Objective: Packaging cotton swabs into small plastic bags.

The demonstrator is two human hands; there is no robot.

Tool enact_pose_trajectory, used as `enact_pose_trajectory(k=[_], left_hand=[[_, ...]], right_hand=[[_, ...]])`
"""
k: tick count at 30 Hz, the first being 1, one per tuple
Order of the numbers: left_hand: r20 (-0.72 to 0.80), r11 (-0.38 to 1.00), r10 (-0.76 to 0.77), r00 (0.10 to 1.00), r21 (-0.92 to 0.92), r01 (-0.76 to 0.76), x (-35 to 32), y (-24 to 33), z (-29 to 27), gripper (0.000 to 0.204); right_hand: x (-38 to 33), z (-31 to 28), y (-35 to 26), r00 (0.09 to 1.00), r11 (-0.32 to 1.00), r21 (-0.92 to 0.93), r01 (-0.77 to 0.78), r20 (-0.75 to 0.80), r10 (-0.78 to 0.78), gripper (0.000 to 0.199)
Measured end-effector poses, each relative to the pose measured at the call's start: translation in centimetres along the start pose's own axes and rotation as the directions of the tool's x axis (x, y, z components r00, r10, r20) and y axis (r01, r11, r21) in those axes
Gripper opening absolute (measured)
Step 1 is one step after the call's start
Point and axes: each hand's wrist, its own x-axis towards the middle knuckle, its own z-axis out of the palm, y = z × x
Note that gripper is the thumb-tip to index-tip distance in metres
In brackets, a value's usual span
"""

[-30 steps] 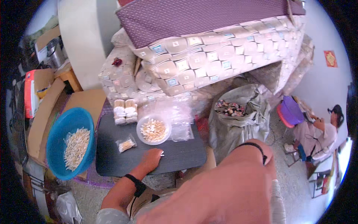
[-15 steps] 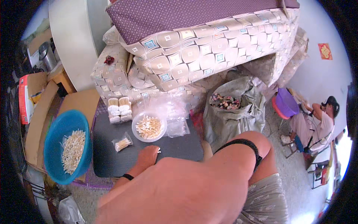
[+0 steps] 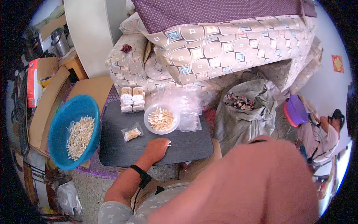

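Observation:
My left hand (image 3: pixel 156 150) rests on the near part of the dark low table (image 3: pixel 115 149), closed round a cotton swab bundle whose white tips (image 3: pixel 169 143) stick out beside the thumb. Just beyond it stands a white round bowl (image 3: pixel 176 118) full of loose cotton swabs (image 3: pixel 161 119). A small clear bag of swabs (image 3: pixel 132 133) lies to its left. My right hand and arm (image 3: pixel 257 183) loom large and blurred close to the camera across the lower right; its fingers are not visible. Behind the bowl are stacked swab bundles (image 3: pixel 133 98) and flat clear plastic bags (image 3: pixel 190 110).
A blue basin (image 3: pixel 54 127) of swabs stands left of the table, beside cardboard (image 3: pixel 89 89). A grey-green sack (image 3: pixel 242 125) with mixed scraps stands to the right. A patterned covered sofa (image 3: pixel 223 56) fills the back. At far right, another person (image 3: pixel 322 138) sits near a purple basin (image 3: pixel 297 109).
The whole view has shifted, so the table and bowl sit further right in the picture. My right arm has swung from lower centre to lower right, uncovering my left forearm. My left hand stays closed.

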Motion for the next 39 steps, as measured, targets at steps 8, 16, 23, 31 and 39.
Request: enact_pose_trajectory(k=[8, 16, 23, 31, 39], left_hand=[[0.041, 0.994, -0.083, 0.996, 0.074, 0.08, -0.2, -2.5, 3.9, 0.019], [-0.052, 1.0, 0.004, 0.999, 0.008, -0.004, -0.3, -0.9, 1.8, 0.017], [-0.025, 0.997, -0.013, 1.0, 0.069, 0.014, 0.1, -2.2, 3.4, 0.016], [-0.066, 0.997, 0.029, 0.997, 0.076, -0.024, -0.3, -1.9, 3.7, 0.016], [-0.075, 0.994, 0.008, 0.997, 0.11, 0.0, 0.2, -3.4, 5.0, 0.016]], right_hand=[[-0.8, -1.0, -1.1, 0.996, 0.989, -0.132, -0.068, 0.042, 0.074, 0.013], [-1.4, -1.4, -1.6, 0.986, 0.956, -0.257, -0.139, 0.058, 0.159, 0.013], [-2.0, -2.2, -2.1, 0.97, 0.903, -0.381, -0.2, 0.056, 0.238, 0.014], [-3.1, -2.6, -2.6, 0.94, 0.827, -0.491, -0.273, 0.049, 0.339, 0.015], [-4.1, -2.9, -2.9, 0.889, 0.74, -0.583, -0.336, 0.064, 0.454, 0.016]])
